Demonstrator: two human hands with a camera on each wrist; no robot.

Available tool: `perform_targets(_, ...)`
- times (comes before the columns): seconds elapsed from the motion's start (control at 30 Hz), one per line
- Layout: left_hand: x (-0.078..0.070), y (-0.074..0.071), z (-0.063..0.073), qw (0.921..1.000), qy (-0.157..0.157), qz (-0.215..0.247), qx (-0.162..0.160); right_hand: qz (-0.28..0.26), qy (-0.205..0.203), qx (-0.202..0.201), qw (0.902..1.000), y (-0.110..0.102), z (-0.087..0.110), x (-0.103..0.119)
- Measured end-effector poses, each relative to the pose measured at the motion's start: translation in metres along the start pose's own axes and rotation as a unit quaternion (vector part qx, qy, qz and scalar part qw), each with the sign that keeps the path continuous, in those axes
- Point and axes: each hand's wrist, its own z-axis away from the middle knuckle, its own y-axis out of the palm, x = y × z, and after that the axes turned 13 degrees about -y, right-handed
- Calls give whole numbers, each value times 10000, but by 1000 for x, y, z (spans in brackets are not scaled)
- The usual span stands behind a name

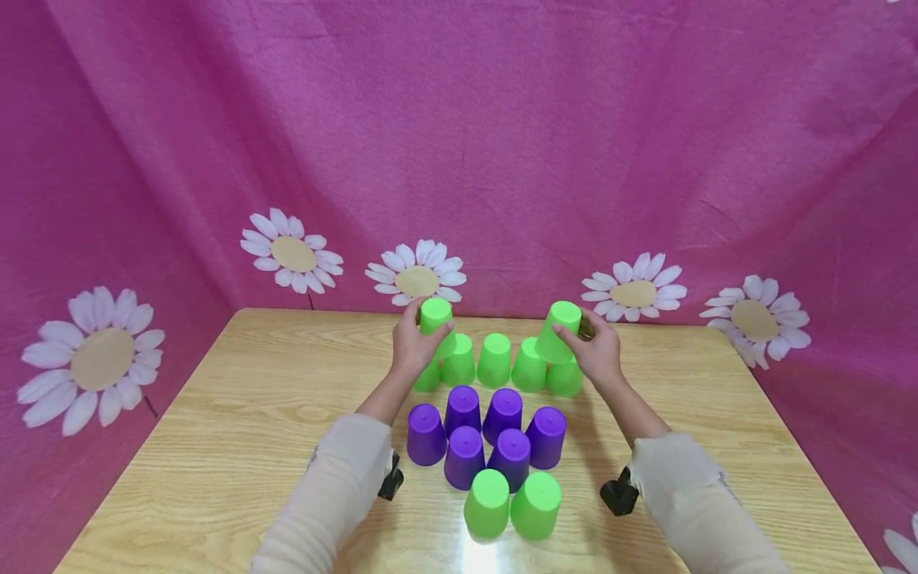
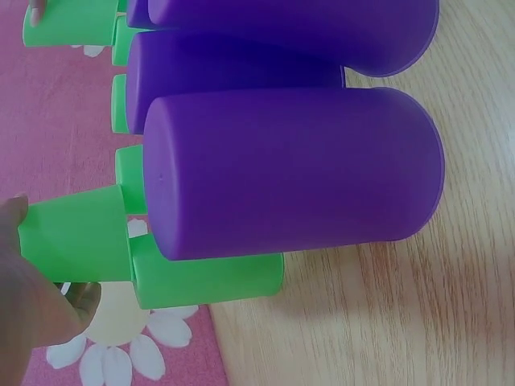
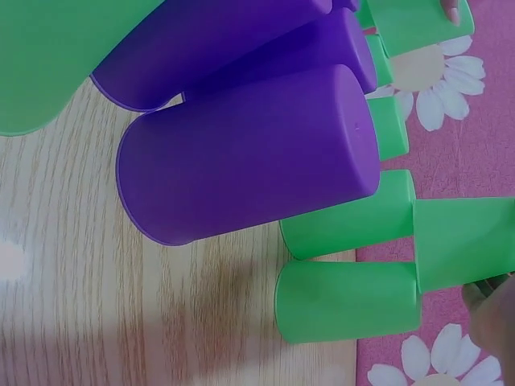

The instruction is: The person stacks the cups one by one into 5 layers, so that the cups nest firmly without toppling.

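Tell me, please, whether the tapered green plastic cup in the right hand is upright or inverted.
Inverted: the cup shows its closed, narrower end on top.

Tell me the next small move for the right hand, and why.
Probably ease the right hand off its held green cup: in the right wrist view, that cup appears to sit across the end green cup and its neighbour, both upside down.

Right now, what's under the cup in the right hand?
Two green cups, the held cup spanning the gap between them. Not visible: the held cup's inside, since it's mouth-down, and parts of their tops.
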Motion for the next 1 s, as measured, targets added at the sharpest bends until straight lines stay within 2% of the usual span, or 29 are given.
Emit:
perform_targets(0.37,-1,1,0,9999,56,-121,-46,-145,-14,226,9996,-1,0,3)
perform_targets(0.57,-1,-1,-1,9998,24,-187,50,65,-194,313,9993,-5,0,2)
perform_targets(0.73,4,-9,0,9992,113,-374,44,153,-371,360,9985,-12,7,7)
perform_targets(0.93,8,-26,7,9974,478,-482,-226,356,-534,559,9964,-30,21,16)
perform_targets(1.0,8,-31,10,9972,506,-475,-290,412,-566,632,9955,-35,25,18)
